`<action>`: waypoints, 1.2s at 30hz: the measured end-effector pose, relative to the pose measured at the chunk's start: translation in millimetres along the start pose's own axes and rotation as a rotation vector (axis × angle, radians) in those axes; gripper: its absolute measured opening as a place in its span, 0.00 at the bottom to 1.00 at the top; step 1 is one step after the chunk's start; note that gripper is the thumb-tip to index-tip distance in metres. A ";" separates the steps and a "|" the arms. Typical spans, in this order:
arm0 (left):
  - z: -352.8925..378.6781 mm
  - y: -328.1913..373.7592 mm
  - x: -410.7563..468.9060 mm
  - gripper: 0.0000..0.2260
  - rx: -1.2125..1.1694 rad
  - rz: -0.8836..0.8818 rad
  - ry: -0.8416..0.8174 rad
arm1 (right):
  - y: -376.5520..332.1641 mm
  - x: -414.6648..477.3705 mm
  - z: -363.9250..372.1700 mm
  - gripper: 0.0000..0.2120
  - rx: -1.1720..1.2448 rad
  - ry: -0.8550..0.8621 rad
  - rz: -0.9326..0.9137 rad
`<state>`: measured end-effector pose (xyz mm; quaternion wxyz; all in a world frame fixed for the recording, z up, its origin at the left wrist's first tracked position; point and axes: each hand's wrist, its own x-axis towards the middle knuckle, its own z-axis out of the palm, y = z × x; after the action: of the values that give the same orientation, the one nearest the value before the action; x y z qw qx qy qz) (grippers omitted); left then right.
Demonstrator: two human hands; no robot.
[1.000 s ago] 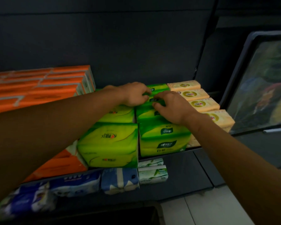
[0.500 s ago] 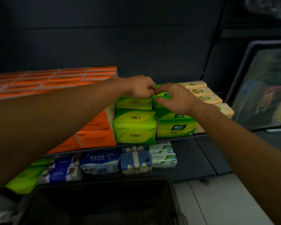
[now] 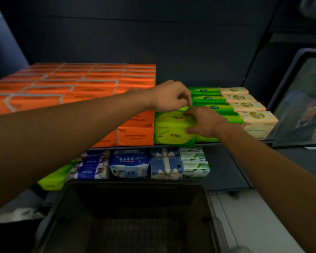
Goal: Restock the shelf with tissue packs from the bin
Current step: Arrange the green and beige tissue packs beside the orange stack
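The right hand [image 3: 202, 123] grips the top front edge of a lime-green plastic-wrapped tissue pack [image 3: 170, 133] on the shelf [image 3: 244, 141]. The left hand [image 3: 171, 98], just behind, is curled; pinching or not, I cannot tell. A careless tug could topple the pack into the dark bin [image 3: 135, 183] below.

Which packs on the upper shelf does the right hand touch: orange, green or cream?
The green packs, in the middle; the right hand grips the front one.

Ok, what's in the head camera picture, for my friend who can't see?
A person's right hand grips a green tissue pack on a shelf, the left hand curled just above it. Orange packs sit left, cream packs right, a dark bin below.
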<state>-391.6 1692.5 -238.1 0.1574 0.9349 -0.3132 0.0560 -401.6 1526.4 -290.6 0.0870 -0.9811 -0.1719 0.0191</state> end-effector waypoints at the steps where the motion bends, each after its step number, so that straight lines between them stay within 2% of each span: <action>1: 1.1 -2.5 0.0 0.11 -0.031 -0.006 0.014 | 0.2 3.6 2.4 0.34 -0.006 0.016 0.008; 6: 1.7 -8.9 4.0 0.12 -0.040 0.006 0.056 | 2.6 14.4 7.5 0.27 -0.044 0.123 0.011; 11: 5.9 -9.1 1.4 0.12 0.026 0.018 -0.026 | 2.0 12.1 18.3 0.23 -0.005 0.237 0.035; 21: -7.7 1.8 -13.4 0.11 0.092 0.008 -0.076 | -2.1 -15.6 1.2 0.24 0.088 0.151 -0.013; 30: -37.9 9.5 -60.5 0.12 0.100 -0.014 0.038 | -45.7 -32.7 -18.0 0.14 0.409 0.198 -0.101; 36: -40.9 -7.8 -104.5 0.12 0.094 -0.053 0.045 | -75.9 -24.4 -7.7 0.10 0.435 0.197 -0.054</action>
<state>-470.5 1771.2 -222.8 0.1218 0.9478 -0.2814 0.0876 -449.4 1587.1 -269.4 0.3132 -0.9314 -0.1808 -0.0422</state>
